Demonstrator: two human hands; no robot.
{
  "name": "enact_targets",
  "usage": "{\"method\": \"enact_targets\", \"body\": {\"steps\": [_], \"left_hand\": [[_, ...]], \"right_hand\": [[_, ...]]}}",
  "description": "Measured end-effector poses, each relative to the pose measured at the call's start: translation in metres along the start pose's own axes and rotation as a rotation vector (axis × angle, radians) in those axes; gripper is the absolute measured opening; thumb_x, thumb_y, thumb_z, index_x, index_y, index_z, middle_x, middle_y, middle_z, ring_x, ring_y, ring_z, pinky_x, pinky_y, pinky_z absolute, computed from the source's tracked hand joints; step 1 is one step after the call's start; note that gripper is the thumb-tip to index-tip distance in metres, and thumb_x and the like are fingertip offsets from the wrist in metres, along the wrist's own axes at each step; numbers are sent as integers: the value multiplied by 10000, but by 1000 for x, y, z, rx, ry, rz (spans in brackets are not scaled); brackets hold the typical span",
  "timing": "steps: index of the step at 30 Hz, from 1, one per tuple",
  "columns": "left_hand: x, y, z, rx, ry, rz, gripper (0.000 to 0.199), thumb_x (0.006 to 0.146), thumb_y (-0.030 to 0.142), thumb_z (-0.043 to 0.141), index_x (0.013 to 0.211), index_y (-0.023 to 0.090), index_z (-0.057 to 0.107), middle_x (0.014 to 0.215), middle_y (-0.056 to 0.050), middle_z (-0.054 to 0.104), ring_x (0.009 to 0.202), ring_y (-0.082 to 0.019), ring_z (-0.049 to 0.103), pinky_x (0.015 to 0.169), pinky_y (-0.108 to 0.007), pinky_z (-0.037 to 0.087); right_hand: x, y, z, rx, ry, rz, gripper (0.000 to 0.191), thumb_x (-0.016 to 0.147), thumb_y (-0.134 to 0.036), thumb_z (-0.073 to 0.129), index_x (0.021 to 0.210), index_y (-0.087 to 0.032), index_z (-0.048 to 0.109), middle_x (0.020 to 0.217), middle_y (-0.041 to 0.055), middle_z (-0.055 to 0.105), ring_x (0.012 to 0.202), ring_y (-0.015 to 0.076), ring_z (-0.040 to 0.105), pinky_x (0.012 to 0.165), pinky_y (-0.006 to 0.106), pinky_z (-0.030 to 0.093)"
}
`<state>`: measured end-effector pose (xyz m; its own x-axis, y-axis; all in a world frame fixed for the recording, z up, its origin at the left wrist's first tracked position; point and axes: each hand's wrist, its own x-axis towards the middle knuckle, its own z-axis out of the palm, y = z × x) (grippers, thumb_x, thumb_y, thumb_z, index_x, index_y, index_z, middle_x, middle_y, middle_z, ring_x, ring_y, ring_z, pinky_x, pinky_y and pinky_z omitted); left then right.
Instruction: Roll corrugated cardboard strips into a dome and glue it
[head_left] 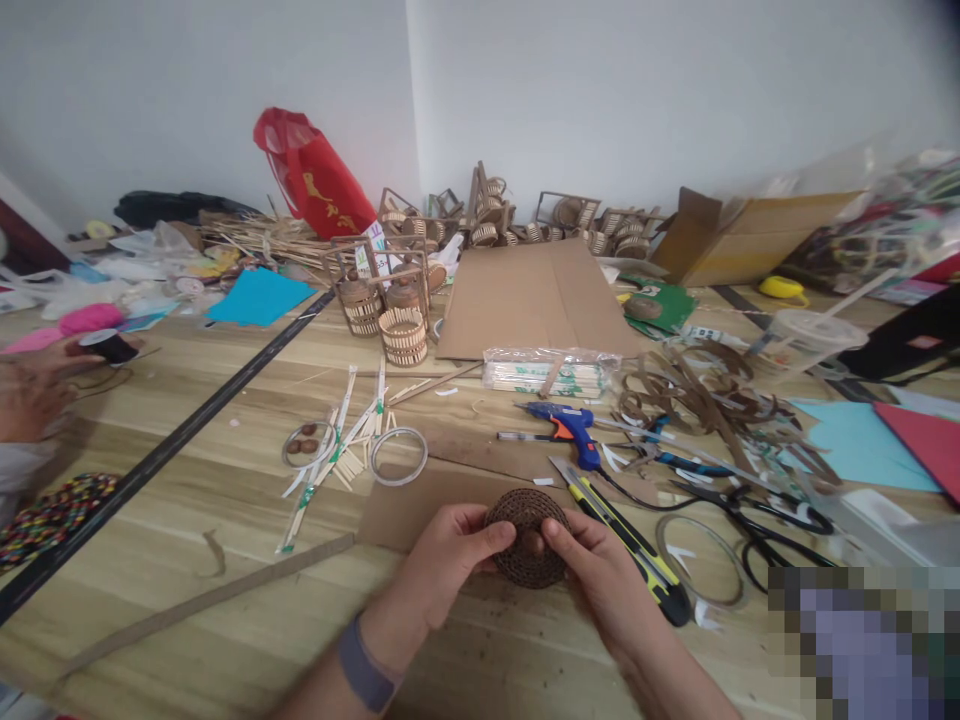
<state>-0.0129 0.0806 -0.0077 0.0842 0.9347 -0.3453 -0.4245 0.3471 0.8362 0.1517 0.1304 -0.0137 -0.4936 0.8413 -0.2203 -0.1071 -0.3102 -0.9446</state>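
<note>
Between both hands is a round brown lid (526, 508), coiled from what looks like corrugated cardboard strip, with a small round knob (533, 543) at its middle. My left hand (454, 545) grips its left edge, thumb lying on top. On the opposite edge my right hand (600, 560) pinches it, thumb tip close to the knob. The fingers underneath are hidden. Just right of my right hand lies a yellow-and-black utility knife (626, 545). A blue glue gun (574, 430) rests beyond the lid. Left of it are a tape ring (399, 457) and bamboo sticks (330, 470).
Black-handled scissors (757, 520) and curled brown strips (690, 390) crowd the right side. Farther back stand small slatted buckets (403, 337) and a cardboard sheet (532, 300). Another person's hand (34, 395) is at the left, near a black thread spool (111, 346).
</note>
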Motion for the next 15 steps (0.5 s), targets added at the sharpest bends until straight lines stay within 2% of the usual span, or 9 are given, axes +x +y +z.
{"method": "enact_targets", "body": {"steps": [10, 15], "left_hand": [[-2, 5, 5, -65, -32, -10, 528, 611, 559, 818, 828, 82, 755, 789, -129, 741, 766, -233, 676, 731, -331, 511], [0, 3, 1, 23, 1, -1, 562, 599, 603, 801, 815, 88, 748, 745, -100, 716, 723, -207, 641, 704, -314, 493]], "right_hand": [[-1, 1, 0, 37, 12, -18, 425, 813, -565, 635, 745, -156, 726, 679, 37, 685, 651, 164, 574, 663, 275, 440], [-2, -5, -1, -46, -36, -12, 455, 813, -588, 619, 717, -153, 713, 662, 37, 673, 636, 159, 565, 654, 272, 442]]}}
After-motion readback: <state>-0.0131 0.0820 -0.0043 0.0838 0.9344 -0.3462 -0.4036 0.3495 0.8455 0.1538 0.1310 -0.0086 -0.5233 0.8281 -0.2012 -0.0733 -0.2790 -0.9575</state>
